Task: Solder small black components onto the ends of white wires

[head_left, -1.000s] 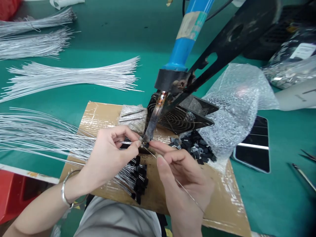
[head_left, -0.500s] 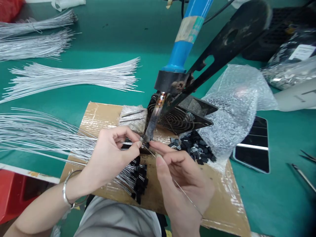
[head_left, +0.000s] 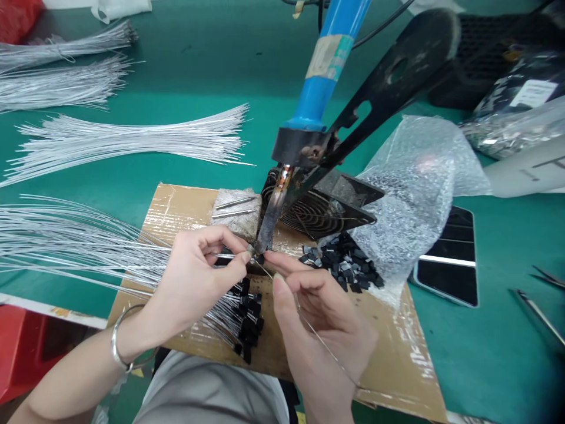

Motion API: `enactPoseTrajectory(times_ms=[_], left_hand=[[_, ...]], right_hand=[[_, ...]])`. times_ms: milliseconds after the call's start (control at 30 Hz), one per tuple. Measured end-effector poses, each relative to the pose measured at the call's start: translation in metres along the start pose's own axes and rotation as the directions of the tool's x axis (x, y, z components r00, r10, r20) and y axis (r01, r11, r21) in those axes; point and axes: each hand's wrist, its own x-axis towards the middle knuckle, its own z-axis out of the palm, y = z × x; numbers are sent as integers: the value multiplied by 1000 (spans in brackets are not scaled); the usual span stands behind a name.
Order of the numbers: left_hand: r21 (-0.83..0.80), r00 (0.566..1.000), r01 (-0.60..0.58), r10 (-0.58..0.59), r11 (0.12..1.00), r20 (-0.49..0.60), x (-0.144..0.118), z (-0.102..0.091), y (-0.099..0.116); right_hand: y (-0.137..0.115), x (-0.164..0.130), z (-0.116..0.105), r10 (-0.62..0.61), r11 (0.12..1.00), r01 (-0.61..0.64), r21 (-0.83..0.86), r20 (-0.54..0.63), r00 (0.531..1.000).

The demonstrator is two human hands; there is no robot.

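Note:
At the tip of the blue-handled soldering iron, my left hand is closed in a pinch on a thin silvery wire, its end hidden at my fingertips. My right hand is closed on a strand of solder wire, which runs across the palm up to the iron's tip. Both hands' fingertips almost meet there. Below my left hand lie finished-looking wires with black end pieces. Loose silvery wires spread out to the left of it.
A cardboard sheet lies under the work. Behind the iron stands a small black fan. Small black pieces are heaped beside a bubble-wrap bag. A phone, tweezers and another wire bundle lie on the green table.
The view has shifted slightly, moving the iron and the things on the right a little leftward in the picture. Both hands keep their grip at the iron's tip.

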Motion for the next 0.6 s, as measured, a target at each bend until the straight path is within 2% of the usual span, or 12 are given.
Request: enactPoseTrajectory(times_ms=[300,600], left_hand=[[-5,1000,-17,17,1000,-1,3,1,-2],[-2,1000,-10,10,1000,8,1,1,-2]], right_hand=[[4,1,-2,-50,997,52,-58,30,998],[2,-1,1,-64,993,61,-98,-27,998]])
